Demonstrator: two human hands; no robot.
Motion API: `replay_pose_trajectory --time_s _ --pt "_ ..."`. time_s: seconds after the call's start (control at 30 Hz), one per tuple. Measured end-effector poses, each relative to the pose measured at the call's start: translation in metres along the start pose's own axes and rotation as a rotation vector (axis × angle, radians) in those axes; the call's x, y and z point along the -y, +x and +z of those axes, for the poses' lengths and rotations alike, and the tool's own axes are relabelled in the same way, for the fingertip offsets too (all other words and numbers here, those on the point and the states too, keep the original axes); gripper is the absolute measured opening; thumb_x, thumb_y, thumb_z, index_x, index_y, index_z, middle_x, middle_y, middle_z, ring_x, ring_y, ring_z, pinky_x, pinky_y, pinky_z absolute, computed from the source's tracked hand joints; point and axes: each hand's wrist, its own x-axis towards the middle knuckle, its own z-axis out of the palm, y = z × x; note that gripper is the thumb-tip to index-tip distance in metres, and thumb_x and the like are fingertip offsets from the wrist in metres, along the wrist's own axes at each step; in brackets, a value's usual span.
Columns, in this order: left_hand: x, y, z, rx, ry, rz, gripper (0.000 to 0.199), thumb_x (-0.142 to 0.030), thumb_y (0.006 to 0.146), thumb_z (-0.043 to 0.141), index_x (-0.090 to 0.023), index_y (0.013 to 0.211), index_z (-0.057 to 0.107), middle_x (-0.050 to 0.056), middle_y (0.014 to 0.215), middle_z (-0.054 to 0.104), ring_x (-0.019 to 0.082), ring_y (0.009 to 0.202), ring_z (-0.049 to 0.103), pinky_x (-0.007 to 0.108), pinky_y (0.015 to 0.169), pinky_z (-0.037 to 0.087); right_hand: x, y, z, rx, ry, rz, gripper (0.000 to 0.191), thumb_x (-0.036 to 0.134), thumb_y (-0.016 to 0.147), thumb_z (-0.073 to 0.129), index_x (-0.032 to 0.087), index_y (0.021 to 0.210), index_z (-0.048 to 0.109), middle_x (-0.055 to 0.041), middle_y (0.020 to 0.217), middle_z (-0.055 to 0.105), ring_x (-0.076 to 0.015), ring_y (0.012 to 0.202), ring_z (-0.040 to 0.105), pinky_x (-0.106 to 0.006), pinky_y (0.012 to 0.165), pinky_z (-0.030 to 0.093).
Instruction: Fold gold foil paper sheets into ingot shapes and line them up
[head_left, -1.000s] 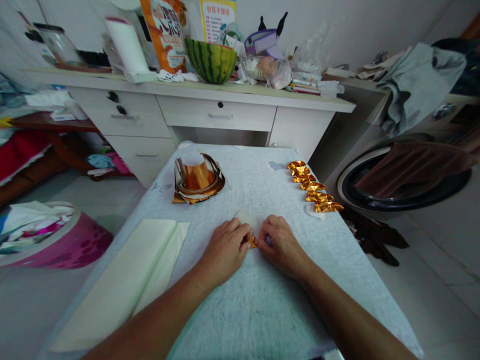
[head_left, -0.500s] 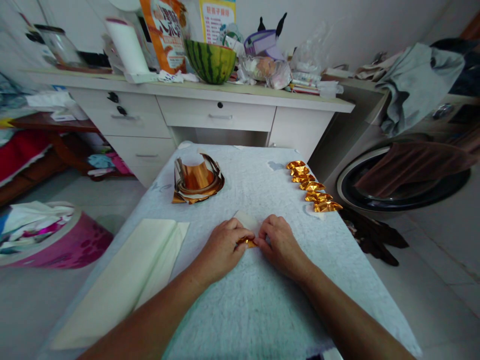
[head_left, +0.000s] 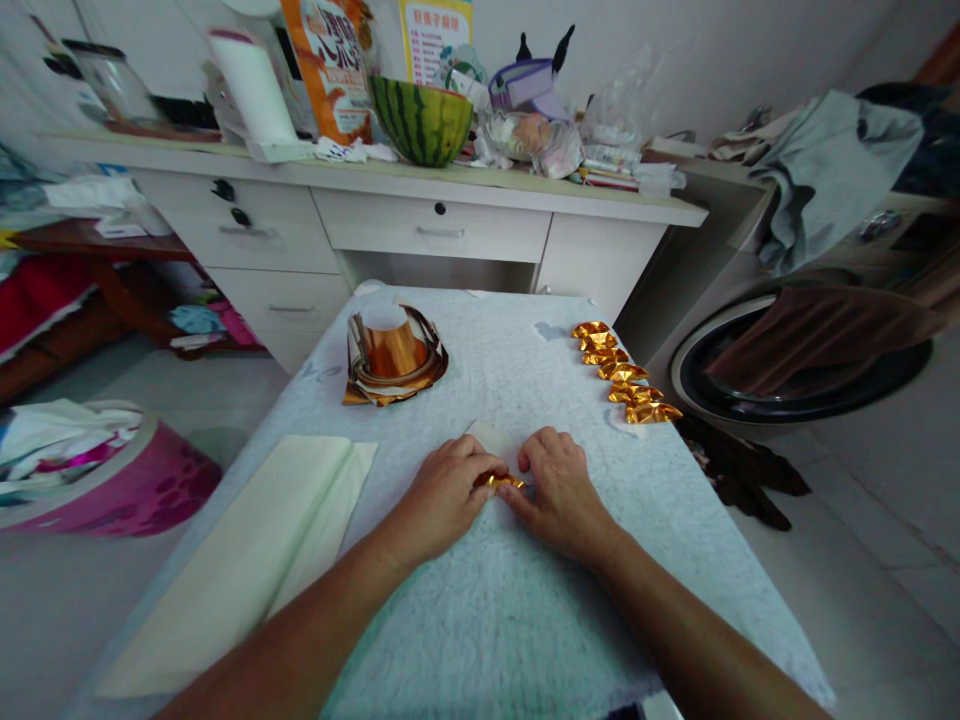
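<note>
A small folded piece of gold foil paper (head_left: pixel 504 481) lies between my hands at the middle of the cloth-covered table (head_left: pixel 480 610). My left hand (head_left: pixel 454 490) pinches its left end between thumb and fingers. At the other end, the thumb and forefinger of my right hand (head_left: pixel 559 490) close around the foil. A pale paper piece (head_left: pixel 491 437) shows just beyond my fingertips, partly hidden by them. Farther left stands a curled stack of gold foil sheets (head_left: pixel 394 355). Several folded gold foil pieces (head_left: pixel 624 372) lie in a row along the right edge.
Folded cream paper sheets (head_left: pixel 247 560) cover the left side of the table. A pink bin (head_left: pixel 172 470) full of waste stands on the floor at left. Behind is a white cabinet (head_left: pixel 442 225) with a cut watermelon (head_left: pixel 424 120) on top; a washing machine (head_left: pixel 697 240) stands at right.
My right thumb and forefinger have parted slightly around the foil, so more of its right end shows. My left hand keeps its pinch in nearly the same place.
</note>
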Motion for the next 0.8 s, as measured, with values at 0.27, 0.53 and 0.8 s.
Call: replay_pose_trajectory --time_s 0.27,0.53,0.8 --pt "0.000 0.000 0.000 0.002 -0.018 -0.006 0.027 -0.012 0.081 0.056 -0.025 0.100 0.068 0.002 0.093 0.058 0.018 0.091 0.055 0.032 0.084 0.044 0.001 0.000 -0.002 0.020 0.043 0.028 0.020 0.026 0.081 0.059 0.021 0.098 0.051 -0.0074 0.101 0.052 -0.0251 0.094 0.044 -0.038 0.081 0.036" --pt "-0.001 0.001 -0.002 0.027 0.000 -0.021 0.028 -0.012 0.081 0.056 -0.025 0.102 0.068 0.003 0.097 0.060 0.019 0.095 0.055 0.033 0.088 0.044 -0.007 0.001 -0.006 0.065 0.149 0.019 0.033 0.013 0.077 0.055 0.022 0.108 0.049 -0.0074 0.108 0.052 -0.0245 0.099 0.045 -0.038 0.087 0.036" --pt "-0.002 -0.001 -0.003 0.020 -0.005 -0.007 0.030 -0.011 0.081 0.055 -0.026 0.103 0.068 0.002 0.096 0.060 0.019 0.095 0.055 0.033 0.087 0.045 -0.014 0.000 -0.007 0.091 0.210 -0.003 0.046 0.003 0.070 0.048 0.023 0.111 0.047 -0.0069 0.110 0.051 -0.0238 0.102 0.044 -0.039 0.089 0.035"
